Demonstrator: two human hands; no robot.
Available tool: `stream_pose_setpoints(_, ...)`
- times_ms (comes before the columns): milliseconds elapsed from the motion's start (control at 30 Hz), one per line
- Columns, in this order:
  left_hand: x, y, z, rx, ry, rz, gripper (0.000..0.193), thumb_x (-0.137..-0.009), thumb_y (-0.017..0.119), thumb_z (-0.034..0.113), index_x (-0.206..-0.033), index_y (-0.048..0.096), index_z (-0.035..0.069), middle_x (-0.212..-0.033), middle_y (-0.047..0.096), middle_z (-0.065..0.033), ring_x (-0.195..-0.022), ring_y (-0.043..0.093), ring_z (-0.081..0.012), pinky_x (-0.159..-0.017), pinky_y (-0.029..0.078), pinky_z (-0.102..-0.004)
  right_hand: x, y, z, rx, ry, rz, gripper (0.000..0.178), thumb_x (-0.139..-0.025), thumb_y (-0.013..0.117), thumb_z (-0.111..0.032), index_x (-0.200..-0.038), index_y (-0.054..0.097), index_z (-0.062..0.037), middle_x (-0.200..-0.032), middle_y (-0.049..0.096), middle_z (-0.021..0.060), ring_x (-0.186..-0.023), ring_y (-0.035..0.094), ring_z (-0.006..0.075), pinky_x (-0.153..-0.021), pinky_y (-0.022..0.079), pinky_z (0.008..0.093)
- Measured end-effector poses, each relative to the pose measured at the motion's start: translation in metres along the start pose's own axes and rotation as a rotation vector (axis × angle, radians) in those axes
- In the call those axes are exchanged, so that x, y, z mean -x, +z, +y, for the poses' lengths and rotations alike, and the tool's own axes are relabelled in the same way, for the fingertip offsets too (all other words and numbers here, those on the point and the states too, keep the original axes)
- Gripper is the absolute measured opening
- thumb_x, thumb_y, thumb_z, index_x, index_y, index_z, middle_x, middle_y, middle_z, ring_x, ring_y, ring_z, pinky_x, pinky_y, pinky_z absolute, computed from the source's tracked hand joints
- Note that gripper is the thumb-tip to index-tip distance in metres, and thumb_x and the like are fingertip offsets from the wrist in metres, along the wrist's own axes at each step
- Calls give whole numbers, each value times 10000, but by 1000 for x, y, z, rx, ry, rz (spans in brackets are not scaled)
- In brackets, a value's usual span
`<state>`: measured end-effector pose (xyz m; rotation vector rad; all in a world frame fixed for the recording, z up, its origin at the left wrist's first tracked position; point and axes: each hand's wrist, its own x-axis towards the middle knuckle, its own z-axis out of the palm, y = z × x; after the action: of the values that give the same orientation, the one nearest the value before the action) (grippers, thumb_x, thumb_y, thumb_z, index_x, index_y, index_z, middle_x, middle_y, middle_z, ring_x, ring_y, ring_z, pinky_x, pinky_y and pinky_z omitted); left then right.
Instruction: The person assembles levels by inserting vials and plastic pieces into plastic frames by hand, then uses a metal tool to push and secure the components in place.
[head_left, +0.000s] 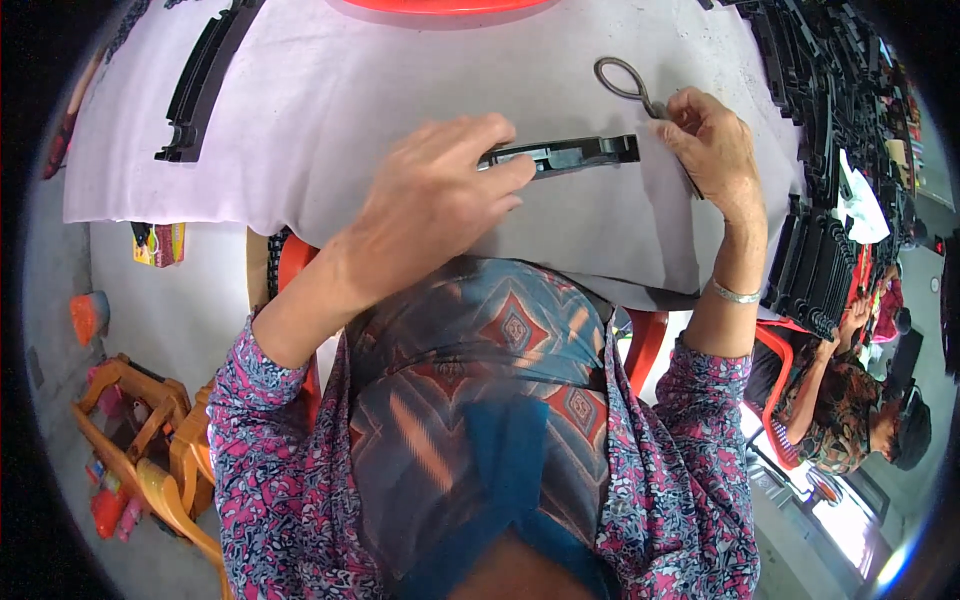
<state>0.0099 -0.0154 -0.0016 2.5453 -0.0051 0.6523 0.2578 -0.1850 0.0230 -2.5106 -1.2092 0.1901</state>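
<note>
Pale table (570, 225) spreads beneath the left fingers (512, 177), which pinch a black strip (590, 152); right fingers (681, 141) clasp a loop-handled tool (646, 100); a loose pinch could let the strip twist.

Pale cloth-covered table (310, 120) carries a red tub (445, 5) at far side (rim only in view), black strip (207, 80) at left, heaped black parts (800, 60) along right, plus tight row (808, 262) near-right.
</note>
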Motion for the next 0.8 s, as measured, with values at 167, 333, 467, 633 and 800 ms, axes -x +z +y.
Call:
stream_pose_setpoints(167,-3,9,5,-52,-61,-45,217,-756,721,57,-966,667,74,-958,590,-73,-836,610,-272,-706,500,-380,0,3,5,-3,73,-118,165,-830,733,-144,-883,649,-12,-685,592,20,-647,523,98,-614,451,288)
stream_pose_setpoints(333,4,22,5,-66,-45,84,191,-778,579,90,-938,674,47,-904,562,-87,-784,589,-250,-666,471,-378,-5,6,13,-147,118,-158,129,-845,691,-115,-781,632,-20,-650,524,-21,-594,426,57,-540,378,246)
stream_pose_setpoints(467,5,27,3,-68,-33,112,214,-805,548,124,-956,679,48,-916,572,-88,-787,584,-252,-665,467,-373,-1,14,31,-369,62,-91,106,-846,666,-86,-758,633,-37,-654,550,-17,-558,440,34,-501,363,210)
stream_pose_setpoints(633,7,24,0,-62,-41,96,224,-820,527,134,-964,674,45,-938,591,-93,-799,586,-264,-673,470,-377,16,5,3,-1065,365,-124,148,-826,642,-60,-961,652,0,-728,650,46,-578,598,57,-393,400,190)
stream_pose_setpoints(800,6,24,-1,-73,-29,99,235,-815,529,134,-973,677,43,-951,598,-93,-802,586,-266,-692,477,-374,18,4,-26,-1423,269,-175,287,-897,588,-46,-1170,600,44,-642,438,-14,-489,316,32,-383,253,180)
